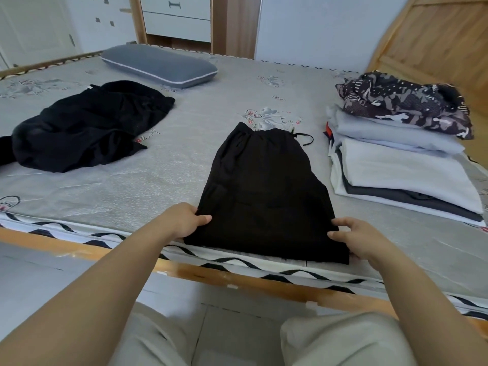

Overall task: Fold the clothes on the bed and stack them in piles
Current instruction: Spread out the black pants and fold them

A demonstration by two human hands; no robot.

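Both hands are at the near end of a black garment (266, 191) that lies flat on the bed (211, 122). On its left corner, the left hand (184, 221) pinches the cloth with thumb on top and the other fingers curled under the edge. At the right corner the right hand (361, 240) has its fingers bent over the cloth and the thumb beside them, and it seems to grip the edge too. The garment is folded in a long shape, narrow at the far end where a waistband and a thin black drawstring (306, 138) show, and wider near the person. Its near edge lies just at the border of the mattress, above the wooden bed frame (211, 276).

To the right, just beside the garment but not touching it, stands a pile of folded clothes (401, 175): white and grey pieces below, pale blue ones above, and a dark patterned piece (406, 101) on top, lying less neatly. To the left, well apart, a second black garment (87, 122) lies crumpled and unfolded. A grey pillow (158, 64) rests at the far side.

Between the flat garment and the crumpled one the mattress surface is free, and also beyond the waistband toward the far edge.
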